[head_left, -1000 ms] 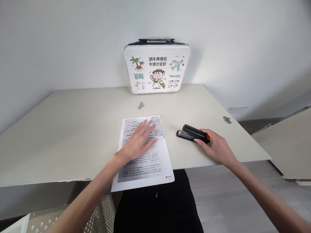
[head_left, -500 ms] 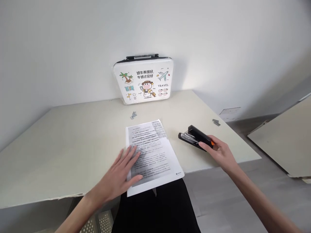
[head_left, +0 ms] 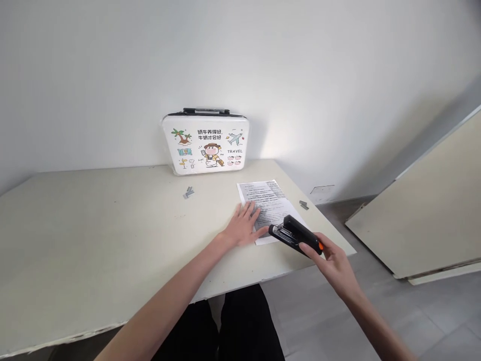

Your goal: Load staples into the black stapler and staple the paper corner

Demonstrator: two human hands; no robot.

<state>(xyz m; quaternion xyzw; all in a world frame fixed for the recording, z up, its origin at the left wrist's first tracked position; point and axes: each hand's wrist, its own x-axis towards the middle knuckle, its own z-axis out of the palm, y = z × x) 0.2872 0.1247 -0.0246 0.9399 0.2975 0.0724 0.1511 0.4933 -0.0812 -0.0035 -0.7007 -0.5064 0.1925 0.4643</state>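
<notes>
My left hand lies flat with fingers spread on the left edge of a printed sheet of paper. Whether there is more than one sheet I cannot tell. Grey strips, apparently staples, cover the paper's top right corner. A black stapler with an orange spot near its rear is gripped in my right hand. Its jaws are apart and point to the left, over the lower part of the paper and close to my left thumb. The stapler hides the paper's lower right part.
A white case with cartoon prints stands against the wall at the back of the table. Small grey staple strips lie in front of it. More staple strips rest near the table's right edge. Beyond stands a pale panel.
Under my left hand the paper has slid away from the front edge, back and to the right. My right hand still holds the stapler, now over the paper's lower part. The camera view has shifted.
</notes>
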